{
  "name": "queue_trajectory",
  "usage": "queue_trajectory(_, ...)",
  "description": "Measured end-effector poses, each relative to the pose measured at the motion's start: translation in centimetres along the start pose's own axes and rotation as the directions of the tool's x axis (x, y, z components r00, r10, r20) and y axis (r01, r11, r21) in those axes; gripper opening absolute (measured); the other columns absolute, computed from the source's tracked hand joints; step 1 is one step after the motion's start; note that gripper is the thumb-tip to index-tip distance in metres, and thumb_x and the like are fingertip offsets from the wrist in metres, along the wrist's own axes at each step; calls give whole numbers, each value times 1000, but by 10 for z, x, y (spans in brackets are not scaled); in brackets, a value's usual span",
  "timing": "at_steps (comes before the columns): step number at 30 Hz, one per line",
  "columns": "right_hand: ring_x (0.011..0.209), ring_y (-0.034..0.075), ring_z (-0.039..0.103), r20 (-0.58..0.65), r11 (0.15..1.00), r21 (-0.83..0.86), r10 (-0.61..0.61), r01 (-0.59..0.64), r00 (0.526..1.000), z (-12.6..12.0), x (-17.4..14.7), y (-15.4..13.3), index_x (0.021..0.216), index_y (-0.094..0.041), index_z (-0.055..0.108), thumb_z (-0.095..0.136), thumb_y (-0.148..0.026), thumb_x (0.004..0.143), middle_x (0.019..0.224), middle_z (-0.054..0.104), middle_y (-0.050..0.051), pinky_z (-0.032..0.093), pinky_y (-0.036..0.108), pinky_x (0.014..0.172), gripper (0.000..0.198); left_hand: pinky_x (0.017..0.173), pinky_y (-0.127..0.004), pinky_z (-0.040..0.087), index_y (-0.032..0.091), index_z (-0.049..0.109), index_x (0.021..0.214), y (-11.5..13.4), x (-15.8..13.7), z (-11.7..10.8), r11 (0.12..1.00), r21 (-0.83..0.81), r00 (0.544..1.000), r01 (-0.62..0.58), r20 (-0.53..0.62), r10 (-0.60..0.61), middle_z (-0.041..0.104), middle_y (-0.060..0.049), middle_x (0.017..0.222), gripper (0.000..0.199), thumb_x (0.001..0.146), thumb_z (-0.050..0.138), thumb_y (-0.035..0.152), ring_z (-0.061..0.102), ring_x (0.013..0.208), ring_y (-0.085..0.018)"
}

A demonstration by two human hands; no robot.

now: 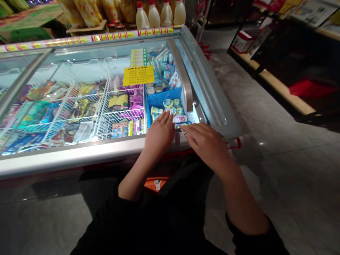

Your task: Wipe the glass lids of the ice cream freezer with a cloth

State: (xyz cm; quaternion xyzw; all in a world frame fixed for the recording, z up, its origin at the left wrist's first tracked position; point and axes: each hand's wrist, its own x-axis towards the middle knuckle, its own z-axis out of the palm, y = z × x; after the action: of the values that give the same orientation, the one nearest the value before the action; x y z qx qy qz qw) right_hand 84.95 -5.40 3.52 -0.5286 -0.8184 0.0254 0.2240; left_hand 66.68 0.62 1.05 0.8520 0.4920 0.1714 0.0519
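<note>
A chest freezer (66, 156) with a glass top stands in front of me. My left hand (160, 131) lies over its front rim, fingers stretched out flat and holding nothing. Below its fingertips are small round ice cream cups (168, 103) in a blue basket (166, 95). My right hand (208, 143) is at the rim just to the right, thumb apart from the outstretched fingers. No object shows in it, though its fingertips are partly hidden. A curved grey handle (182, 71) runs along the glass beyond both hands.
White wire dividers (106, 90) separate packaged ice creams inside the freezer. A yellow sign (138, 75) is on the glass. White bottles (153, 16) with red caps stand behind. Shelves with boxes (243, 40) are to the right. Something orange (154, 184) is below my hands.
</note>
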Motion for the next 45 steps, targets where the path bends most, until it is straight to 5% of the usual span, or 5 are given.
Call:
queue_trajectory(9,138,30,59,-203,980,-47,178,-192,963,22,-26,24,138,-22,70,49,-21,105,142,71,11,47,49,117,39,124,-50,47,8,57,151,2,0,-4,1000,12,1000,-7,17,7,54,-19,161,45,110,43,22,47,154,-30)
queue_trajectory(14,136,31,61,-64,991,-29,131,-133,989,26,-20,5,143,-26,67,53,-27,104,146,69,8,39,54,124,41,124,-49,47,9,54,152,2,0,-3,999,32,1000,-4,30,3,51,-18,163,46,111,40,25,44,156,-30)
queue_trajectory(22,128,29,69,-144,974,-37,216,-223,966,5,-28,54,140,-27,70,47,-26,105,136,76,8,41,56,124,42,123,-51,48,11,56,151,1,-2,1,998,61,1000,-11,5,11,53,-18,162,46,112,41,30,46,155,-30)
queue_trajectory(33,116,31,75,-171,978,-78,177,-193,969,14,-17,52,133,-19,74,48,-24,105,129,79,12,57,51,110,38,127,-46,44,7,49,156,1,15,9,995,54,996,-84,40,82,50,-18,164,51,110,45,29,41,158,-28)
queue_trajectory(45,124,30,70,-354,966,136,253,-218,900,-2,25,123,134,-24,74,49,-23,103,130,78,11,55,53,112,40,127,-46,43,-1,44,156,27,55,20,998,49,989,-39,147,32,45,-25,165,53,108,39,19,36,159,-31)
